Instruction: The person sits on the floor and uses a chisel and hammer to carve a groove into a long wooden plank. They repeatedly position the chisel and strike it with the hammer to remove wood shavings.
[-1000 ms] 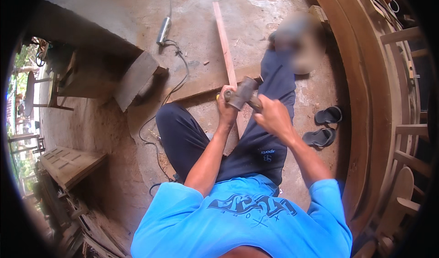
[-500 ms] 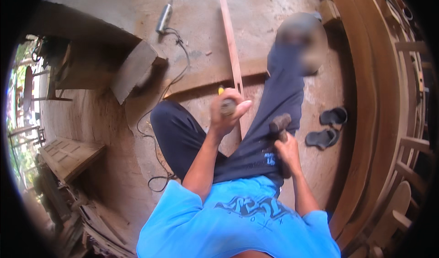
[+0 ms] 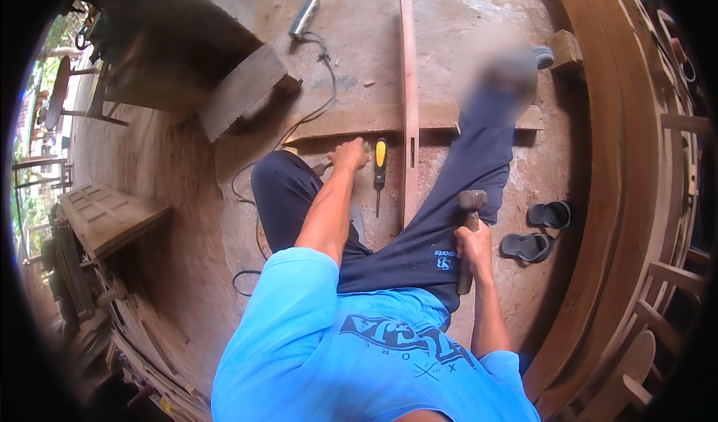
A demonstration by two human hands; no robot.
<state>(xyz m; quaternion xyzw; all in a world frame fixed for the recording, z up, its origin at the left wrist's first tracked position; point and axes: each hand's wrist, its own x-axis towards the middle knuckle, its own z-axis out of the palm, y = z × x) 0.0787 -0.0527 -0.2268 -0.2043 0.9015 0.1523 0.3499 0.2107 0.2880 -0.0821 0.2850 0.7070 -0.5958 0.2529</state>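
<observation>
My left hand [image 3: 349, 155] is closed low over the floor, just in front of a crosswise wooden beam [image 3: 336, 123]. It grips what looks like a chisel [image 3: 323, 167], its flat end pointing left toward my bent knee and its handle mostly hidden by the fingers. My right hand [image 3: 476, 244] is wrapped round the handle of a hammer [image 3: 472, 200], held head up over my right thigh. Between my legs a long reddish wood strip [image 3: 409, 71] lies across the beam, with a narrow slot cut in it. A yellow and black screwdriver [image 3: 381, 160] lies left of the strip.
A silver corded power tool [image 3: 305, 17] lies at the far left, its dark cable [image 3: 329, 74] trailing to my left knee. Dark sandals [image 3: 527, 246] sit at right beside large timber [image 3: 598, 198]. A wooden block [image 3: 243, 93] and a panelled board [image 3: 112, 209] are at left.
My left hand has swung down and left with the chisel, away from the wood strip toward the floor. My right hand still holds the hammer over the thigh. The view has shifted slightly.
</observation>
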